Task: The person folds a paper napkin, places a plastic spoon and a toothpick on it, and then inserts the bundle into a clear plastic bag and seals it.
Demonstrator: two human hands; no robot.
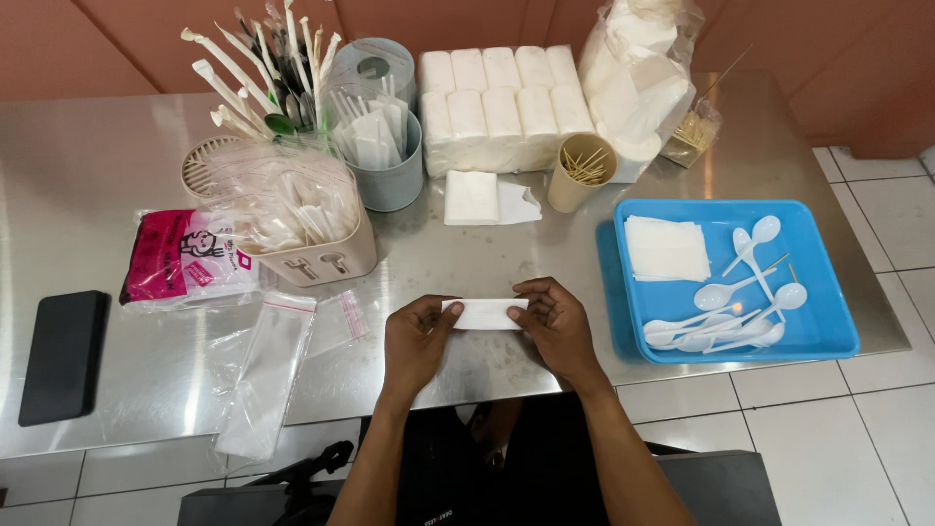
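Note:
A folded white napkin (484, 314) lies flat on the steel table (88, 175), pinched at both ends. My left hand (415, 341) holds its left end with thumb and fingers. Its right end is gripped by my right hand (555, 326). To the right stands a blue tray (826, 292) with a stack of white napkins (666, 248) and several white plastic spoons (740, 302). Long clear plastic sleeves (261, 375) lie to the left of my left hand.
At the back stand a beige holder (321, 258) of packed items, a grey cup (390, 166) of wrapped pieces, a pack of tissue rolls (502, 107), a cup of toothpicks (581, 173) and a loose napkin (472, 198). A pink packet (185, 258) and a black phone (64, 356) lie left.

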